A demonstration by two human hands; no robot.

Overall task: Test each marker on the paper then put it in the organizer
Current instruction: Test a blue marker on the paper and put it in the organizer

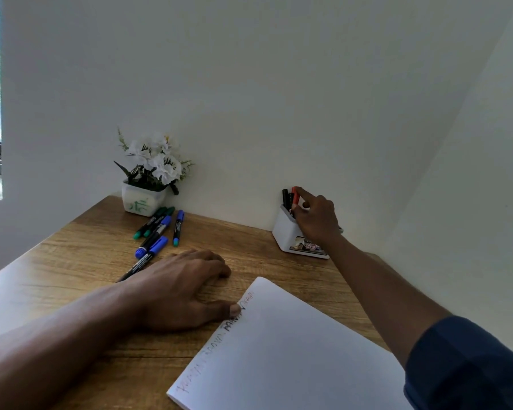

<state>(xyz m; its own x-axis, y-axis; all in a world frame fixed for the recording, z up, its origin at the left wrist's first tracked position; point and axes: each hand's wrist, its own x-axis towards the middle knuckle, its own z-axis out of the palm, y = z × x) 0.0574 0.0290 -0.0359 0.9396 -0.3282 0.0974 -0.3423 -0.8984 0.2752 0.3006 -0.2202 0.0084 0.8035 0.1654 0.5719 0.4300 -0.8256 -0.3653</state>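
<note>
Head view, the only one: the right hand is up at the white organizer by the wall, fingers curled on a red marker, with the index finger on its top end and the thumb lower on the barrel. The marker stands nearly upright in the organizer, long axis vertical, top pointing up. A couple of black markers stand right beside it, on the far side from the palm. The sticker on the organizer's front, below the wrist, is too blurry to read.

The left hand lies flat and relaxed on the wooden table and holds nothing. Its thumb tip touches the edge of the paper. Red and black test scribbles run along that edge, none of them readable as words. Just past the knuckles lie the loose blue and green markers, flat and angled diagonally toward the wall. Their barrel print is too small to read. Beyond them sits a flower pot.
</note>
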